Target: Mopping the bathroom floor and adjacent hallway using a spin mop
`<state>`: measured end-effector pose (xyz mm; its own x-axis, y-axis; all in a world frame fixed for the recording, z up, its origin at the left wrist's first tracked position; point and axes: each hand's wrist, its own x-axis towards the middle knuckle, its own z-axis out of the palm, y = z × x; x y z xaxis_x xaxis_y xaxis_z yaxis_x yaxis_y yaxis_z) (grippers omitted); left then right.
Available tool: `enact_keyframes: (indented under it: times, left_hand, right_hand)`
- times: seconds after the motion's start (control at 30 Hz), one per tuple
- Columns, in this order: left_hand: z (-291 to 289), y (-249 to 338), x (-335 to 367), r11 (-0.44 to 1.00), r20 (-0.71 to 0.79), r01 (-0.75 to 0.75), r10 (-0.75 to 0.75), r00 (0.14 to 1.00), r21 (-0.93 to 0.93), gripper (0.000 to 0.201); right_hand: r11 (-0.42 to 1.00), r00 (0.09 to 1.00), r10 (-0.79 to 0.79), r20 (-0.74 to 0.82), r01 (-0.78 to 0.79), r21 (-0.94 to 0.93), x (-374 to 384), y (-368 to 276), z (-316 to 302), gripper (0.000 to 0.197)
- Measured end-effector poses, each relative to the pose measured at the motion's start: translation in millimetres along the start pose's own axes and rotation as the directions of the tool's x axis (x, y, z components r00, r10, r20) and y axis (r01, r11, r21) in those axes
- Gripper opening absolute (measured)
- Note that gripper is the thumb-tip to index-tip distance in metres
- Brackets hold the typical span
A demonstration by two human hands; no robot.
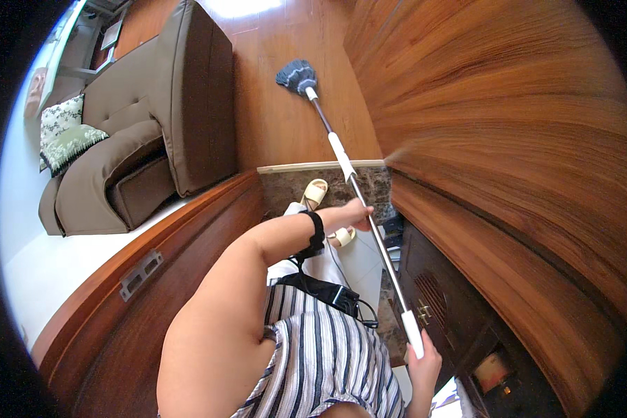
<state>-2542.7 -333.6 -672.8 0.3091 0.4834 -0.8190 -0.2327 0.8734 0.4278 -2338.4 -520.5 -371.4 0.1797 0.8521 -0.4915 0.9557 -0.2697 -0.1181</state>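
Holding mop pole [369, 223] two-handed: left hand [355, 213] grip wrapped mid-shaft, right hand [423, 366] grip closed round white end; grey mop head [297, 75] on wooden floor [279, 125] beside brown sofa [153, 118].

Wooden plank floor [279, 118], brown sofa [153, 118] standing on it, grey mop head [296, 75] resting on the boards

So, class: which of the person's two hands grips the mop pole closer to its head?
The left hand, at mid-pole nearer the grey mop head; the right hand holds the pole's near end.
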Motion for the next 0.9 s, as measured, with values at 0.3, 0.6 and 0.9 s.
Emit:
enact_keyframes:
  times: [0.3,0.6,0.9]
  left_hand:
    - [-10.4,11.0,15.7,0.771,0.209,0.388,-0.327,0.922,-0.505,0.026]
    - [-40.5,42.0,53.7,0.764,-0.137,-0.092,0.005,0.991,-0.639,0.016]
    - [-45.2,45.9,42.8,0.500,0.117,0.064,0.075,0.990,-0.863,0.022]
  right_hand:
    - [0.985,0.994,0.100,0.038,-0.093,-0.144,-27.2,11.9,26.7,0.033]
    - [0.833,0.816,-0.444,-0.371,0.224,-0.505,7.6,13.4,102.1,0.041]
    - [0.961,0.994,-0.111,-0.018,0.103,-0.258,9.1,-29.2,24.4,0.047]
